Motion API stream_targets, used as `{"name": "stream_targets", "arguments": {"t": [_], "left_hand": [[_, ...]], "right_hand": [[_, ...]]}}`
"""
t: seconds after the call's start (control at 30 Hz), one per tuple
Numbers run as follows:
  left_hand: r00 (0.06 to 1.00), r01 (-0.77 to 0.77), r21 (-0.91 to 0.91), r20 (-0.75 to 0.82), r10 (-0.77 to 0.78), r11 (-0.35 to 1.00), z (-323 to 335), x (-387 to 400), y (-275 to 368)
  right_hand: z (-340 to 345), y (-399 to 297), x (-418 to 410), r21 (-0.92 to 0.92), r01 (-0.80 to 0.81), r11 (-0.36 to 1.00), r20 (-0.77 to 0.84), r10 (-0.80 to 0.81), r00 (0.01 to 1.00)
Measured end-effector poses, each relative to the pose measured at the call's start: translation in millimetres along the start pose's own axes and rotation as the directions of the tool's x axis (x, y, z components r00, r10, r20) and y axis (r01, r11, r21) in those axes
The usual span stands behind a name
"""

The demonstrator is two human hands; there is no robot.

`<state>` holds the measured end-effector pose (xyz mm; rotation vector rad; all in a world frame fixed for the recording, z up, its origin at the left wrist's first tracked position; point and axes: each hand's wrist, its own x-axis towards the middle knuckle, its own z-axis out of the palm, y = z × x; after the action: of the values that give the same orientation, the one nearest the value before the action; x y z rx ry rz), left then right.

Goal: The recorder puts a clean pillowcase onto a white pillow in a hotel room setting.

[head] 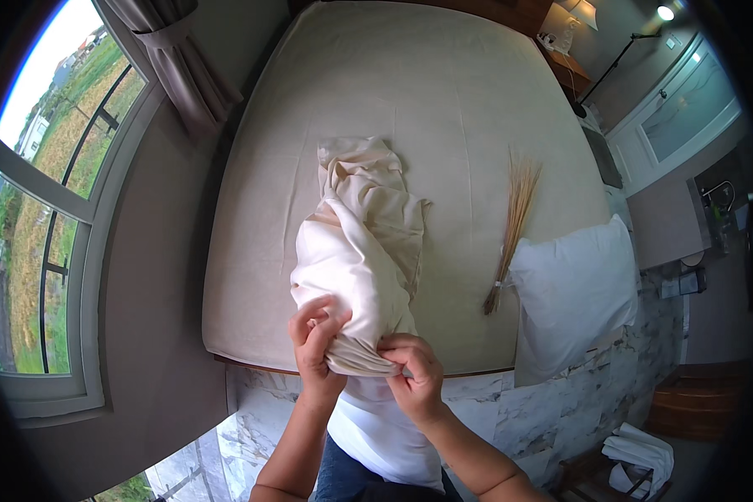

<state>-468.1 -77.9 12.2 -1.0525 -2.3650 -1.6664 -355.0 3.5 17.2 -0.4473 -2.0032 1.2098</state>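
Note:
My left hand (319,339) and my right hand (414,370) grip the gathered near edge of a smooth cream cloth (357,257), possibly a pillowcase. Its near end is raised in front of my white shirt, at the foot of the bed. Fingers and thumbs pinch the bunched folds from either side. Whether anything is inside the cloth cannot be seen. Farther up, a crumpled beige stretch of cloth (367,166) lies on the fitted sheet (427,81); where it joins the cream part is unclear.
Right of the cloth lies a bundle of thin straw stalks (518,213), perhaps a hand broom. A white pillow (571,288) overhangs the bed's near right corner. At left are a window (94,219) and tied curtain (176,63). White cloth (640,455) rests on a low rack.

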Motion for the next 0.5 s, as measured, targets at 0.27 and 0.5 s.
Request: {"name": "stream_targets", "arguments": {"t": [0.27, 0.5], "left_hand": [[0.998, -0.043, -0.265, 0.037, 0.055, 0.963, 2.4, -10.0, 9.3], [0.976, 0.073, 0.053, 0.204, -0.082, 0.996, 13.9, 0.9, 2.0]], "right_hand": [[-10.5, 3.6, 3.4, -0.094, -0.227, 0.969, -0.026, 0.225, 0.974], [-18.1, -8.5, -2.6, -0.076, 0.162, 0.984, -0.104, -0.169, 0.98]]}}
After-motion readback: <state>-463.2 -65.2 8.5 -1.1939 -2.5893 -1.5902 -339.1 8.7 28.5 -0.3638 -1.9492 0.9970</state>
